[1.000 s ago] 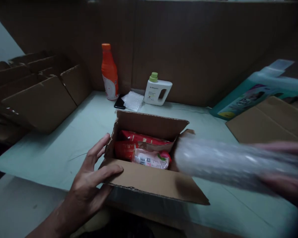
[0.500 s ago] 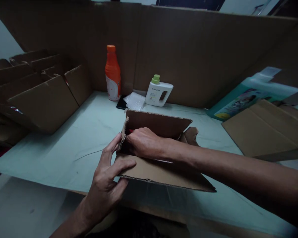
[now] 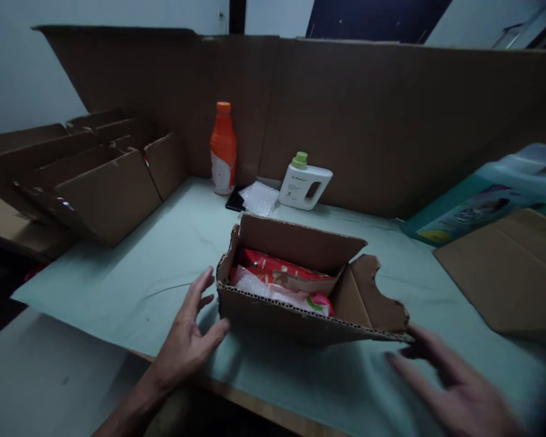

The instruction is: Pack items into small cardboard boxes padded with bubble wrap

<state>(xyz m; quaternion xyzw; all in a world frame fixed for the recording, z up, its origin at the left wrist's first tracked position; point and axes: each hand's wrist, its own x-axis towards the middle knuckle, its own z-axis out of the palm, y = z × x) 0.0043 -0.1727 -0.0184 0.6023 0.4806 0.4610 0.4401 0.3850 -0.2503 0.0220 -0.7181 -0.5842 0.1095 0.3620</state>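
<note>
An open cardboard box (image 3: 300,325) stands near the table's front edge with its flaps up. Inside lie red packets (image 3: 295,270), some clear bubble wrap (image 3: 250,282) and a pink-and-white packet (image 3: 300,297) with a green mark. My left hand (image 3: 188,334) is beside the box's left end, fingers apart, thumb close to the front wall; whether it touches is hard to tell. At the right front corner, my right hand (image 3: 450,376) is open and blurred by motion, its fingertips close to the flap. Neither hand holds anything.
A pale green sheet covers the table (image 3: 173,243). At the back stand an orange bottle (image 3: 223,152), a white jug (image 3: 304,185) with a green cap, and bubble wrap (image 3: 260,197) over a dark flat object. Cardboard boxes (image 3: 109,194) are left; a teal jug (image 3: 468,203) and cardboard (image 3: 509,273) right.
My right hand has come out of the box and moved to its right front corner. The left hand has loosened from the left end. The front flap is now more upright, and the contents show.
</note>
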